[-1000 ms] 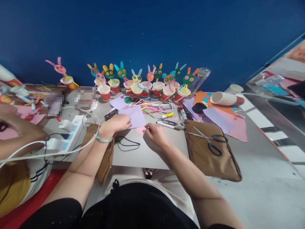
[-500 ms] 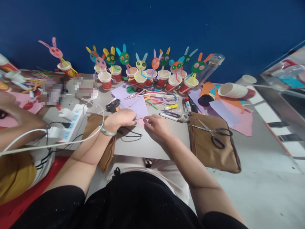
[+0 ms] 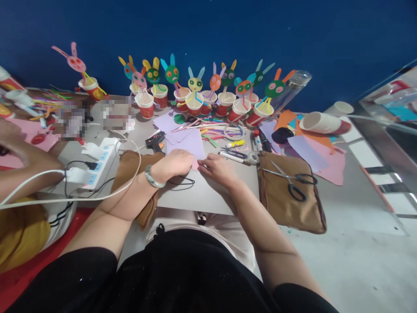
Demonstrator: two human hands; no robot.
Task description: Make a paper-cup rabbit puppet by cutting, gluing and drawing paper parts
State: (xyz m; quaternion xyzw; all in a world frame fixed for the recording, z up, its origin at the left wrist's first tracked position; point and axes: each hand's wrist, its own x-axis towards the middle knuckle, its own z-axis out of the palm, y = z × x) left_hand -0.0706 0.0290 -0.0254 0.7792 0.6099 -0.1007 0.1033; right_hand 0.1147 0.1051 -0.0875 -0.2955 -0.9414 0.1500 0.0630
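Near the table's front, a small pink paper piece (image 3: 195, 165) shows between my hands. My left hand (image 3: 179, 162), with a bracelet on its wrist, is closed at the left side of the pink piece; its fingertips are hidden. From the right, my right hand (image 3: 213, 167) has its fingers bent and pressed together at the pink paper's edge. Purple paper (image 3: 189, 143) lies just behind my hands. A black glue gun (image 3: 155, 140) rests behind my left wrist, and its black cable (image 3: 184, 182) loops in front of my left hand.
Several red and white cups (image 3: 194, 104) with paper rabbit heads line the back. Scissors (image 3: 293, 180) lie on a brown bag (image 3: 286, 208) at right. A power strip (image 3: 102, 163) with cables and another person's arm (image 3: 29, 161) are at left. Straws and pens lie behind my hands.
My left hand has moved slightly right, closer to my right hand, and now covers part of the pink piece's left side. The view has shifted slightly.
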